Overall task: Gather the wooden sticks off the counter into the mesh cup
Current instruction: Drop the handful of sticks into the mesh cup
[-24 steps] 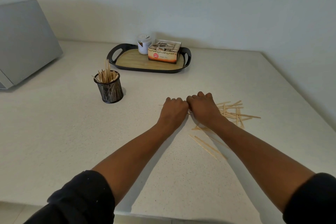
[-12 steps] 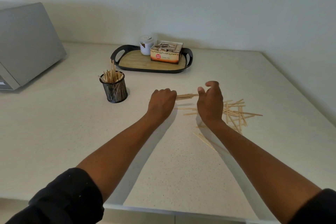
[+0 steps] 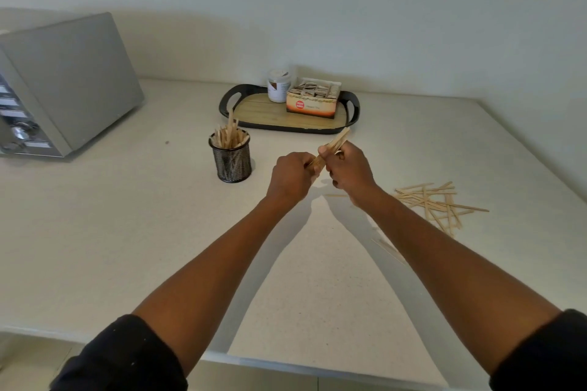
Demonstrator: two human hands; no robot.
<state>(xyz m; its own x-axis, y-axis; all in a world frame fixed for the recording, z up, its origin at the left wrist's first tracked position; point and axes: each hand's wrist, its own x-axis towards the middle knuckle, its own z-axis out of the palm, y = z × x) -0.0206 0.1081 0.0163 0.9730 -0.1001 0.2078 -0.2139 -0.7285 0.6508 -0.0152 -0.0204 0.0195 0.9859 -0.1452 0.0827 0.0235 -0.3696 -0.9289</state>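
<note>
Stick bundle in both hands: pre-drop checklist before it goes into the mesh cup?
1. Grip: left hand and right hand both hold the bundle of thin wooden sticks, clear of the counter. ok
2. Bundle ends aligned: lower end hidden behind the left hand. cannot tell
3. Black wire-mesh cup upright, to the left of the hands. ok
4. Room in cup: already holds many sticks. cannot tell
5. Counter cleared: loose pile of wooden sticks remains at right. not ok
</note>
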